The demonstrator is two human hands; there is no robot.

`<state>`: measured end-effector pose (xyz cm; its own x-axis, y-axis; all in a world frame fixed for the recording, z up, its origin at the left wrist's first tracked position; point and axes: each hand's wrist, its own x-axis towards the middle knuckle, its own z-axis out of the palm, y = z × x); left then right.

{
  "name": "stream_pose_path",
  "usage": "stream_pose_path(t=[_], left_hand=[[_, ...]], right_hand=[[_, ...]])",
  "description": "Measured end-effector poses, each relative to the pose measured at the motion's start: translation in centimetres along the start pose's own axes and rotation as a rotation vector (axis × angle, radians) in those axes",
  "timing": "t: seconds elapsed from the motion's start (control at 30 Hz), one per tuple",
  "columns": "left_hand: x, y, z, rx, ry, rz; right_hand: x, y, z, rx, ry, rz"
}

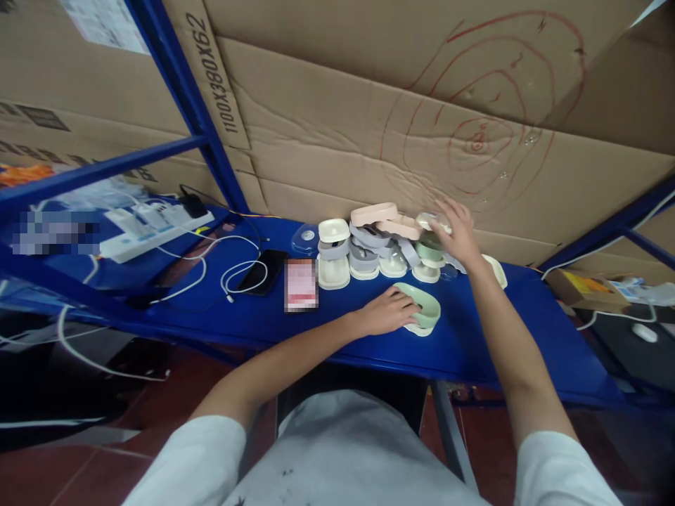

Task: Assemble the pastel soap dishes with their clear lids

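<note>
My left hand (387, 310) is closed on the near rim of a light green oval dish (429, 308), which looks like a soap dish. The dish sits on a cream base (425, 331) near the front edge of the blue table. Further back, my right hand (454, 228) has its fingers round a clear plastic cover (431, 222), above another green dish (429, 249) in the pile. Pink trays (374, 213) top that pile, over grey pieces (363, 260) and cream bases (334, 272).
Left of the pile lie a lit phone (301, 285), a dark phone (268, 270) and a white cable (205, 263). A clear cover (304, 239) rests behind them. A power strip (152, 235) is on the left shelf. Cardboard (327, 126) walls the back; a blue post (182, 91) rises at left.
</note>
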<state>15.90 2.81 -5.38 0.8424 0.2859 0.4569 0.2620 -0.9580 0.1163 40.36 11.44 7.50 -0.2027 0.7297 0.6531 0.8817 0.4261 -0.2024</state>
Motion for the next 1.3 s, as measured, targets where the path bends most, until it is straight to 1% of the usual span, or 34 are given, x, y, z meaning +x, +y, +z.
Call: stream_pose_path(t=[0.07, 0.1, 0.13, 0.17, 0.2, 0.27, 0.3, 0.33, 0.37, 0.4, 0.43, 0.53, 0.67, 0.73, 0.8, 0.93, 1.0, 1.07, 1.1, 1.17, 1.23, 1.3], left_hand=[[0.1, 0.0, -0.5, -0.028, 0.045, -0.048], [0.2, -0.2, -1.0, -0.043, 0.085, -0.085], [0.2, -0.5, -1.7, -0.052, 0.133, -0.131], [0.3, -0.9, -2.7, -0.053, 0.186, -0.183], [0.2, -1.6, -3.8, -0.042, 0.244, -0.247], [-0.2, -3.5, -6.4, 0.016, 0.368, -0.4], [-0.5, -4.6, -7.7, 0.051, 0.44, -0.501], [-1.0, -5.8, -9.0, 0.084, 0.505, -0.596], [-1.6, -7.1, -10.2, 0.113, 0.554, -0.689], [-2.3, -8.3, -11.3, 0.136, 0.562, -0.767], [-3.0, -9.5, -12.2, 0.154, 0.53, -0.822], [-5.7, -12.5, -14.0, 0.162, 0.334, -0.899], [-9.5, -16.1, -15.0, 0.186, 0.195, -0.96], [-10.9, -17.7, -15.2, 0.14, 0.126, -0.996], [-11.8, -18.9, -15.3, 0.1, 0.093, -0.999], [-12.6, -20.1, -15.2, 0.072, 0.114, -0.96], [-12.7, -20.2, -15.1, 0.082, 0.146, -0.973], [-12.8, -20.3, -15.1, 0.098, 0.173, -1.003], [-12.8, -20.3, -15.0, 0.105, 0.184, -1.017], [-12.8, -20.0, -14.9, 0.115, 0.198, -1.034], [-12.7, -19.5, -14.7, 0.123, 0.216, -1.04], [-12.6, -18.9, -14.3, 0.127, 0.229, -1.042]], right_hand=[[-4.7, -1.5, -1.0, 0.055, 0.097, 0.018], [-7.5, -2.5, -1.5, 0.07, 0.139, 0.059], [-10.4, -3.6, -1.8, 0.071, 0.18, 0.106], [-13.2, -4.7, -2.0, 0.069, 0.192, 0.144], [-15.8, -5.7, -2.0, 0.067, 0.141, 0.15], [-19.7, -7.6, -1.4, 0.06, -0.111, 0.077], [-21.0, -8.3, -0.9, 0.053, -0.231, 0.043], [-21.8, -8.8, -0.5, 0.046, -0.325, 0.012], [-22.2, -9.1, 0.0, 0.039, -0.38, -0.006], [-22.4, -9.3, 0.4, 0.034, -0.398, -0.012], [-22.3, -9.4, 0.7, 0.029, -0.392, -0.015], [-22.0, -9.3, 1.0, 0.009, -0.351, -0.021], [-22.2, -9.2, 1.0, -0.056, -0.321, -0.006], [-22.5, -9.3, 1.0, -0.095, -0.282, 0.037], [-22.7, -9.2, 1.1, -0.134, -0.23, 0.102], [-23.2, -8.8, 1.4, -0.226, -0.087, 0.249], [-23.5, -8.6, 1.6, -0.295, 0.006, 0.298], [-23.8, -8.5, 1.8, -0.378, 0.058, 0.34], [-23.8, -8.5, 1.8, -0.409, 0.062, 0.357], [-23.8, -8.6, 1.8, -0.417, 0.023, 0.364], [-23.6, -8.7, 1.7, -0.331, -0.062, 0.308], [-23.3, -8.8, 1.5, -0.192, -0.165, 0.212]])
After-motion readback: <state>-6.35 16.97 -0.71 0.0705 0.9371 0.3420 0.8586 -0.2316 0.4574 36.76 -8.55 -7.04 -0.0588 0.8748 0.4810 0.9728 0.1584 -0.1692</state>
